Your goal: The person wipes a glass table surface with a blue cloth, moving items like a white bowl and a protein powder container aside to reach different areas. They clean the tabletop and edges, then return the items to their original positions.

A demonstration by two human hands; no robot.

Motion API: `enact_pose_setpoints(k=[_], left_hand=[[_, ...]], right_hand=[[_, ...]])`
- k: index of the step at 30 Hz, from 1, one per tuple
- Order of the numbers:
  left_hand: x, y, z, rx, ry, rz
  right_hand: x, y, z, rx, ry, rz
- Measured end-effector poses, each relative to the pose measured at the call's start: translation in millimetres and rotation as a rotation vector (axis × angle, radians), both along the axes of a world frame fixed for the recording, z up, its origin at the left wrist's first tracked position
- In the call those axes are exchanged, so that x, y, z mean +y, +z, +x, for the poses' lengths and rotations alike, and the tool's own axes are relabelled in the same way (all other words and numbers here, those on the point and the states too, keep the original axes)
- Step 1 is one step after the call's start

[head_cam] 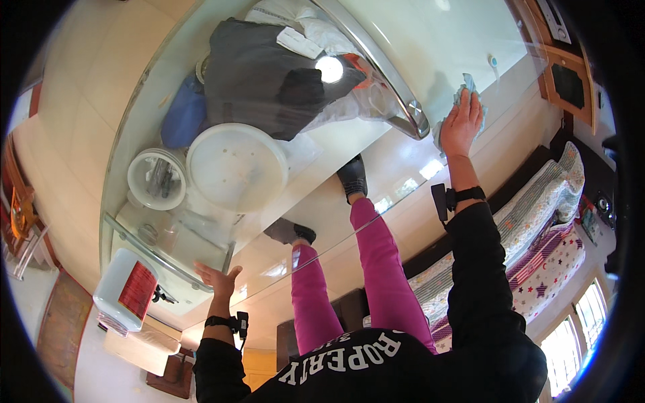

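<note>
My right hand (461, 125) presses a crumpled light blue cloth (466, 83) on the glass tabletop (423, 45), just right of a curved chrome bar (388, 65). Spread-fingered, my left hand (219, 279) holds nothing at the table's near left edge, beside a curved metal-edged glass piece (151, 252). Under the glass lie a dark grey plastic bag (247, 75), a blue bag (185, 113), a round white lid or tub (237, 169) and a white bucket (157, 179) with dark items in it.
A large white container with a red label (127, 291) stands at the left corner, black keys or a cord (164, 296) beside it. A small round white-and-blue object (492, 61) lies beyond my right hand. A sofa with patterned covers (534, 201) is at right, a wooden cabinet (569, 83) at upper right.
</note>
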State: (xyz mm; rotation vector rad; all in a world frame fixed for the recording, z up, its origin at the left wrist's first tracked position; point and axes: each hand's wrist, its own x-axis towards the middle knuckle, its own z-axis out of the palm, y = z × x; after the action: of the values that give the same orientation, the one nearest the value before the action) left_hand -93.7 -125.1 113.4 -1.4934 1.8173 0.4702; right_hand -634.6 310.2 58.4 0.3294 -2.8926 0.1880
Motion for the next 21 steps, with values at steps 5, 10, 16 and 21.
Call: enact_pose_setpoints(k=[5,10,16,21], left_hand=[[-2.4,-0.3,1.0,-0.005,-0.052,0.001],[-3.4,1.6,-3.5,0.007,-0.046,0.003],[31.0,28.7,-102.7,0.353,-0.306,0.011],[77.3,38.0,-175.1,0.343,-0.431,0.114]], right_hand=[[13.3,1.6,11.3,0.001,-0.059,0.003],[59.3,1.5,29.5,-0.072,-0.145,-0.057],[114.4,-16.1,131.0,-0.873,-0.643,-1.261],[92.0,-70.0,256.7,-1.702,-0.734,-1.73]])
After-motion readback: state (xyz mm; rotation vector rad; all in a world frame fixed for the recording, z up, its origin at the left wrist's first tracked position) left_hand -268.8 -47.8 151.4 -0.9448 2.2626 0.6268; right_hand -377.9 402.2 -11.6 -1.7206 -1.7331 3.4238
